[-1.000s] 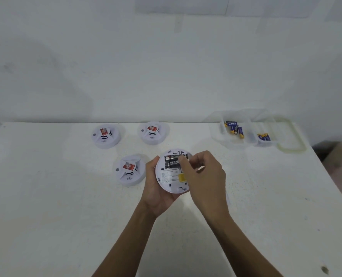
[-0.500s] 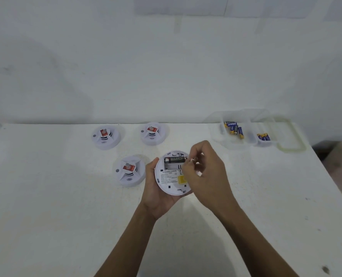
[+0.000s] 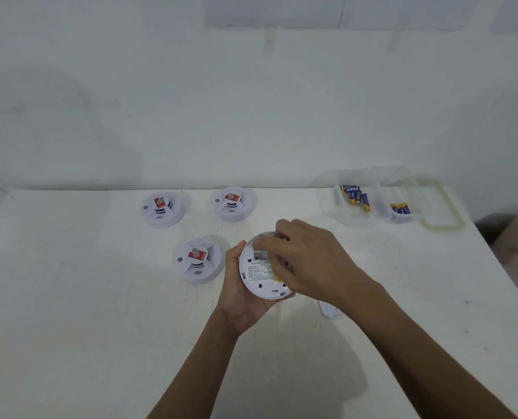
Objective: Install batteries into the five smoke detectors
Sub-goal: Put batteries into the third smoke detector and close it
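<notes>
My left hand (image 3: 239,299) grips a white smoke detector (image 3: 262,287), turned back side up and tilted above the table. My right hand (image 3: 310,261) lies over its battery compartment with curled fingertips on a battery (image 3: 282,237), of which only a small gold end shows. The compartment itself is hidden under the fingers. Three more smoke detectors sit face up with red stickers: one next to my left hand (image 3: 197,259) and two farther back (image 3: 163,208) (image 3: 232,203).
A clear plastic box (image 3: 330,201) at the back right holds blue batteries in two compartments (image 3: 356,196) (image 3: 400,208). Its lid (image 3: 442,208) lies beside it. A small white plastic piece (image 3: 328,311) lies on the white table (image 3: 70,297) under my right forearm.
My right hand has moved left from beside the detector onto the battery compartment and now covers it. The left hand has kept its hold, with the detector tilted a bit more.
</notes>
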`<state>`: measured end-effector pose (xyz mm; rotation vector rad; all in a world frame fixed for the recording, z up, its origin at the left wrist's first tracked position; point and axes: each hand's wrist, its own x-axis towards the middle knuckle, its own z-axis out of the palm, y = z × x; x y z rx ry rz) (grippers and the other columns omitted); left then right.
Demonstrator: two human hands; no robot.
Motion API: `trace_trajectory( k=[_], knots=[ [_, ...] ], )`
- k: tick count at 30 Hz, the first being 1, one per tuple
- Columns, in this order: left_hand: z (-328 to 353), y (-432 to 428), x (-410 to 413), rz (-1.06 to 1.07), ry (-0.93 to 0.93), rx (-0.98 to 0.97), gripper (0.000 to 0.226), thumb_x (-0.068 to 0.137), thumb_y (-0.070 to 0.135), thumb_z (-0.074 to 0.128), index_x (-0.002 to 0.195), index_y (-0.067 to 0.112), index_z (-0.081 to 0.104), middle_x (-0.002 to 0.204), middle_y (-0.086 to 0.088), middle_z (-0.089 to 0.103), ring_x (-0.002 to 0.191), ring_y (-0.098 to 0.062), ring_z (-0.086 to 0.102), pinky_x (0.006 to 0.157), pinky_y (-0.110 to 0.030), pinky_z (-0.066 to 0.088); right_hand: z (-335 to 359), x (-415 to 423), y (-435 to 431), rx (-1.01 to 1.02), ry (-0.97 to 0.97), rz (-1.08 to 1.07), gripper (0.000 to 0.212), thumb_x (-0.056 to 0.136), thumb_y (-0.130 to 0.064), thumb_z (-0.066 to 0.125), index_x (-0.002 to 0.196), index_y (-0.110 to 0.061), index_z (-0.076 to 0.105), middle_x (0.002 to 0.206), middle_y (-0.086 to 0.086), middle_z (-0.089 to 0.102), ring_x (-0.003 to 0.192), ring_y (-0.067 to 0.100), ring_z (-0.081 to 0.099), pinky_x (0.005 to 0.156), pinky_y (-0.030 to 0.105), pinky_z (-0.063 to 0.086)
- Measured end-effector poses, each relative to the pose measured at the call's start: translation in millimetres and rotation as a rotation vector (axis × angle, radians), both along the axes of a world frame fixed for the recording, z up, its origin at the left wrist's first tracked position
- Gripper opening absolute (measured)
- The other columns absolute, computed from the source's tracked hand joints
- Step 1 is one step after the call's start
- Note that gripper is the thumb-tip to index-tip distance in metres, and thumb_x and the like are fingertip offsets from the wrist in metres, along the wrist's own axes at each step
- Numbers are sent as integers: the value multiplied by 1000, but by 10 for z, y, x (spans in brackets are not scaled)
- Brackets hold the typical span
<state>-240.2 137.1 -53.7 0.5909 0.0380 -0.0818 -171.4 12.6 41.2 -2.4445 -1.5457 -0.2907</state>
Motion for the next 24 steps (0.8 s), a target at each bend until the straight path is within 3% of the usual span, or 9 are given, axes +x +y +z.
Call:
trace_trajectory(
  k=[5, 9, 12, 14, 15, 19, 21, 23, 24],
  knots=[
    [-231, 84, -57, 103, -34, 97, 52, 101, 38, 16, 146, 15, 30, 148, -6, 38, 134, -21, 38, 115, -34, 21, 9, 110, 6, -98, -86, 106, 27, 82, -30, 53, 108, -31, 60, 72, 0, 54, 56, 14, 41, 48, 22, 25],
    [-392, 96, -162, 173, -214, 189, 45, 100, 37, 28, 142, 25, 39, 139, 13, 48, 124, -3, 47, 108, -18, 27, 65, 155, 9, -143, -91, 163, 29, 81, -28, 48, 108, -31, 57, 65, 0, 49, 53, 18, 41, 45, 25, 29],
    [-241, 63, -193, 189, -42, 451, 43, 81, 57, 61, 119, 39, 62, 114, 16, 66, 102, -3, 63, 94, -18, 45, 96, 188, 3, -179, -81, 193, 27, 82, -28, 51, 108, -29, 57, 64, 0, 47, 52, 17, 38, 46, 23, 22],
    [-217, -28, 54, -222, 25, 178, 46, 68, 65, 69, 108, 42, 67, 105, 15, 70, 93, -8, 67, 86, -23, 53, 101, 202, -6, -185, -80, 197, 24, 84, -29, 51, 107, -28, 53, 68, 0, 47, 53, 16, 36, 46, 21, 13],
    [-214, -44, 57, -265, 2, 95, 45, 75, 60, 64, 115, 38, 65, 111, 11, 69, 99, -11, 66, 88, -27, 53, 94, 207, -10, -174, -79, 192, 22, 84, -28, 51, 106, -28, 50, 71, 0, 46, 53, 16, 36, 46, 20, 11],
    [-160, 146, 46, 11, 16, 133, 48, 100, 33, 22, 143, 14, 37, 141, -9, 48, 127, -24, 48, 106, -35, 39, 53, 191, -26, -112, -38, 162, 15, 86, -28, 43, 101, -25, 41, 82, 0, 50, 59, 15, 38, 43, 19, 16],
    [-121, 35, 51, -19, -21, 100, 49, 96, 44, 34, 136, 20, 49, 136, -9, 54, 120, -26, 55, 99, -37, 46, 39, 171, -50, -50, 41, 141, 15, 85, -28, 45, 99, -25, 40, 85, 0, 53, 65, 15, 43, 42, 21, 31],
    [-49, -31, -15, -2, 62, 97, 50, 76, 61, 58, 112, 29, 69, 116, -6, 68, 100, -25, 67, 81, -39, 56, 75, 141, -85, 56, 175, 101, 20, 82, -24, 54, 95, -24, 39, 85, -2, 52, 70, 15, 44, 49, 28, 40],
    [-34, -40, -8, 19, 90, 90, 50, 73, 65, 56, 103, 28, 74, 109, -7, 71, 92, -26, 69, 74, -40, 57, 107, 128, -108, 122, 274, 77, 21, 81, -21, 56, 93, -23, 39, 84, -3, 51, 72, 15, 44, 54, 30, 42]
  ],
)
